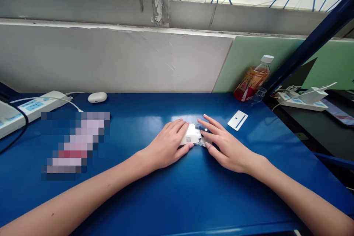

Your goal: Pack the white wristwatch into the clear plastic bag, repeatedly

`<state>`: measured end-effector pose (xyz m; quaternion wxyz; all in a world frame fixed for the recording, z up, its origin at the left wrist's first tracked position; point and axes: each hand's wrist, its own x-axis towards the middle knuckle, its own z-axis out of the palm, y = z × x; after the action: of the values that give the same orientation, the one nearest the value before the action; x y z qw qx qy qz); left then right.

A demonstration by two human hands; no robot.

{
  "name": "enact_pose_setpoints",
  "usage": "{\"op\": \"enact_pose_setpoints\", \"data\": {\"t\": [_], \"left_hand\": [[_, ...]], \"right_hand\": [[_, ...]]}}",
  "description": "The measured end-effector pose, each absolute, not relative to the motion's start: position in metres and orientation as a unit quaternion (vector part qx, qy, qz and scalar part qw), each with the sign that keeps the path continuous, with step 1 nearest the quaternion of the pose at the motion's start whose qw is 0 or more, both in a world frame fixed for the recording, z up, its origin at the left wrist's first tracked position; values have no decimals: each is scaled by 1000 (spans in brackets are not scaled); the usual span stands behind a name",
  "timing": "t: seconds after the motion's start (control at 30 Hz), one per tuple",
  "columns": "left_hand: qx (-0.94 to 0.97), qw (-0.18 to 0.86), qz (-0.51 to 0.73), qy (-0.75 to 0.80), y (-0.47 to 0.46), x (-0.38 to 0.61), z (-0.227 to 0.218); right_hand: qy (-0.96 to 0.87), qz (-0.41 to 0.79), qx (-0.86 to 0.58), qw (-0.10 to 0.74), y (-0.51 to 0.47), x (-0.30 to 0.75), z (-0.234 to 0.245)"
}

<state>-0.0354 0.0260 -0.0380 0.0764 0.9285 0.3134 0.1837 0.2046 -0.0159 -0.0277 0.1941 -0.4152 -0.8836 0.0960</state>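
A small white packet (190, 134) with a printed square code lies on the blue table between my two hands. Clear, shiny plastic shows at its right end. My left hand (170, 142) is closed over the packet's left part, thumb along the near edge and fingers across the far side. My right hand (226, 142) has its fingers spread around the plastic end; the fingertips and thumb appear to touch it. Part of the packet is hidden under my fingers. To the right of my right hand lies a white card (238, 120) with a small dark hole and a dark slot.
A tilted drink bottle (253, 81) leans at the back right by a blue post (312, 37). Back left are a white earbud case (97, 97), a power strip (35, 107) with cables, and a pixelated phone-like object (83, 136). Another power strip (301, 101) sits beyond the table (177, 199).
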Motion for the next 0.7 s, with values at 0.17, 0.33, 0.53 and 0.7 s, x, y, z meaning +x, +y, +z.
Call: {"op": "enact_pose_setpoints", "data": {"t": [0.17, 0.33, 0.53, 0.7], "left_hand": [[923, 90, 191, 323, 22, -32, -38], [942, 70, 143, 296, 26, -35, -38], [950, 60, 67, 300, 26, -38, -35], [949, 62, 47, 305, 25, -37, -33]], "right_hand": [[-871, 161, -420, 198, -17, 202, -30], [-870, 174, -424, 184, -14, 205, -31], [-870, 142, -430, 194, -6, 215, -30], [-847, 62, -472, 235, 4, 230, -29]]}}
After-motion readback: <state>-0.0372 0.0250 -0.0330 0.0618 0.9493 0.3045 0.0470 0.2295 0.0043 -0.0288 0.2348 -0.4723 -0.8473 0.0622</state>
